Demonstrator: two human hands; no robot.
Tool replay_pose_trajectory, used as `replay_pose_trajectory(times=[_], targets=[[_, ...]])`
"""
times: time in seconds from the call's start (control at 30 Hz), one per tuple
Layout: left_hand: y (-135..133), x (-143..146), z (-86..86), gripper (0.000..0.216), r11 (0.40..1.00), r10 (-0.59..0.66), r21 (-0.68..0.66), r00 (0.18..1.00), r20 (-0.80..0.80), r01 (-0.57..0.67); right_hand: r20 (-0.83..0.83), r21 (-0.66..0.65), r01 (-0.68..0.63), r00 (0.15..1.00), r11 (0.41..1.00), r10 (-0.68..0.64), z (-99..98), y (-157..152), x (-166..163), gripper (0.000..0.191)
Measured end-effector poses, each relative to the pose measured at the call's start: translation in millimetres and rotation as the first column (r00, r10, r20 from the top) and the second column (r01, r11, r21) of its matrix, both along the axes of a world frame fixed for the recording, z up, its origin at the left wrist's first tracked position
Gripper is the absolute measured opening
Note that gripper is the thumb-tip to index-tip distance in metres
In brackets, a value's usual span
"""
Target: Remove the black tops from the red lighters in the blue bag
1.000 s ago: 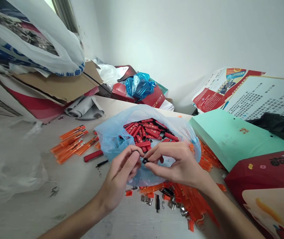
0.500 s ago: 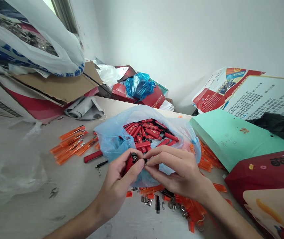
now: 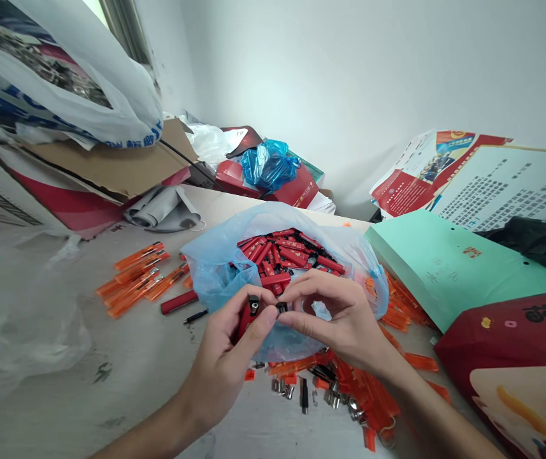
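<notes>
Over the blue bag [image 3: 215, 255], near edge | I've got my left hand [image 3: 227, 347] wrapped round a red piece [image 3: 244, 322], right hand [image 3: 349, 315] pinching a black bit [image 3: 281, 308] just beside it | hands pretty much together | red pile [image 3: 280, 250] sits behind, bagged

No legible text anywhere

Hands [image 3: 227, 338] holding red piece [image 3: 243, 324], small black part [image 3: 282, 308].
</notes>
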State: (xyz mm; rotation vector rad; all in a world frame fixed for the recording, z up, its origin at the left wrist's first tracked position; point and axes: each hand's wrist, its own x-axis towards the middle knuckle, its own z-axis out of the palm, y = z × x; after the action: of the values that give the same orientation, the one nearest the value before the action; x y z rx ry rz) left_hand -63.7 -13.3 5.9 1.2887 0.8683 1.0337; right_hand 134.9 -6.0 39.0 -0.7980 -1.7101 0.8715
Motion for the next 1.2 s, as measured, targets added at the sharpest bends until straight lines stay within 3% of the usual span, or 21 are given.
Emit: replay_pose_trajectory(times=[0.17, 0.3, 0.47, 0.8, 1.07, 1.2], targets=[[-3, -3, -0.8, 0.03, 0.998, -0.068, 0.019, 0.996, 0.063, 0.067, 0.068, 0.125, 0.064, 0.995, 0.99, -0.073, 0.7, -6, -5, 0.015], [-6, -3, 0.8, 0.028, 0.979, -0.02, 0.201, 0.998, -0.065, 0.033, 0.125, 0.269, 0.129, 0.978, 0.954, -0.167, 1.7, -11, -9, 0.012], [-9, 2, 8.6, 0.022, 0.928, 0.078, 0.373, 0.981, -0.177, -0.007, 0.187, 0.34, 0.111, 0.965, 0.934, -0.183, 7.6, -16, -9, 0.009], [-2, -4, 4.3, 0.017, 0.833, 0.059, 0.54, 0.953, -0.299, 0.118, 0.286, 0.33, 0.023, 0.95, 0.944, -0.123, 15.3, -17, -1, 0.005], [-9, 3, 17.2, 0.019, 0.87, 0.09, 0.49, 0.96, -0.266, 0.055, 0.256, 0.311, 0.029, 0.96, 0.95, -0.112, 16.1, -16, 2, 0.009], [-6, 0, 14.7, 0.02, 0.852, 0.073, 0.515, 0.954, -0.291, 0.092, 0.266, 0.302, 0.014, 0.959, 0.953, -0.098, 16.6, -14, 2, 0.009]])
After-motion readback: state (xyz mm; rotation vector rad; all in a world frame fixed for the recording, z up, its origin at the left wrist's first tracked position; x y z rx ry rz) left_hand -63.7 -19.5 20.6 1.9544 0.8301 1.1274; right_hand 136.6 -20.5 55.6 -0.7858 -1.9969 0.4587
